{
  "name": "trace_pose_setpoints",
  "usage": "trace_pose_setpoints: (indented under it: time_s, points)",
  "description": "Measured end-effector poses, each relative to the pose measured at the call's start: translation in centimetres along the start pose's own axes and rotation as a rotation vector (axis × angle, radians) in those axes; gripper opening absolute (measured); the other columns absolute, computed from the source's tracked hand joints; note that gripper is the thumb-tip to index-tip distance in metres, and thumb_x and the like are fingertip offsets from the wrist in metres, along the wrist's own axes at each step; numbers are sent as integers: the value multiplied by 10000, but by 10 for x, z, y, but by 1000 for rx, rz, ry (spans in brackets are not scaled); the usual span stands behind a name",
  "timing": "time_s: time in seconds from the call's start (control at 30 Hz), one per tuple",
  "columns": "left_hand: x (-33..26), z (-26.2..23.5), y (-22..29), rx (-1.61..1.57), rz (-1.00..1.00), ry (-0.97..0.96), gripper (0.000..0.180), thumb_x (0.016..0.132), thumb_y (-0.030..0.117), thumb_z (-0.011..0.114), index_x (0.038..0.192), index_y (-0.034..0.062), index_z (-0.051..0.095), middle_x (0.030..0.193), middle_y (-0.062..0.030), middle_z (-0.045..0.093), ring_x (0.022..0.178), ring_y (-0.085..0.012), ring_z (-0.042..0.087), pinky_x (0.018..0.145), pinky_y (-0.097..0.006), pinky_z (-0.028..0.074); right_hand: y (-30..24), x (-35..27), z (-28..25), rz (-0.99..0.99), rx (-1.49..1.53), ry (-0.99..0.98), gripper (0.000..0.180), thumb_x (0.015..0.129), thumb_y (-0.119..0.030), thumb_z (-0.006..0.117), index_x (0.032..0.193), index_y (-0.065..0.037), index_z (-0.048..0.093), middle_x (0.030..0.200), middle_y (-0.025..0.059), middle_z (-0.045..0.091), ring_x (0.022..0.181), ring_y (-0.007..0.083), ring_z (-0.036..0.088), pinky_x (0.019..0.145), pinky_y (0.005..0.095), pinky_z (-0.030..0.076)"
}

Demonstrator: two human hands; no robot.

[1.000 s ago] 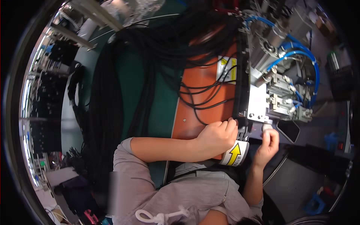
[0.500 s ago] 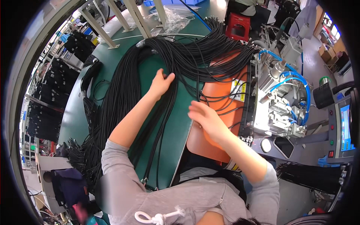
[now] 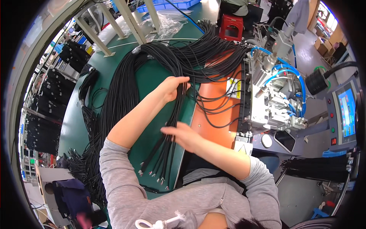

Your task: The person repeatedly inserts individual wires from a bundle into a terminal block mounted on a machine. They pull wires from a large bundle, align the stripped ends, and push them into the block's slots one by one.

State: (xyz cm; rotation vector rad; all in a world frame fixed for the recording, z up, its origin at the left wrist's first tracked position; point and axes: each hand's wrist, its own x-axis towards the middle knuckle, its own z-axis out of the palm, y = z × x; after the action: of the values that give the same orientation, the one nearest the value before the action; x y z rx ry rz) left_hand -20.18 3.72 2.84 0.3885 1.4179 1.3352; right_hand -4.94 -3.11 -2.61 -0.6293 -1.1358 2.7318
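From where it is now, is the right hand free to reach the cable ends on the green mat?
Probably yes: the right hand touches the cable bundle, and the cable ends lie uncovered below it.

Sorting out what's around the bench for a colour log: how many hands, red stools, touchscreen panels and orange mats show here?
Hands: 2, the left hand gripping the black cable bundle, the right hand flat on it
Red stool: 1
Touchscreen panel: 1
Orange mat: 1
Total: 5

Bright even overhead light, soft shadows, strong fisheye bending, black rim
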Motion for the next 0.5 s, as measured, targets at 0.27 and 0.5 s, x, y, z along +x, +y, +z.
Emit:
trace_pose_setpoints:
  time_s: [0.27,0.5]
  points:
    - [-26,46,36,753,555,-84,458,994,350,464,761,-6,634,673,-46,651,591,-123,610,572,-254,495,-95,-134,-33,-234,203,87,439,868,-174,640,1246,-16,484,841,38,627,661,82,614,589,220,507]
    - [-85,103,-36,1431,1484,-566,473,631,-4,673,1091,93,618,1159,-103,559,1047,-319,562,862,-446,463,-73,-223,-80,-139,174,111,371,961,-299,508,1181,-1,534,959,110,666,689,139,663,571,206,519]
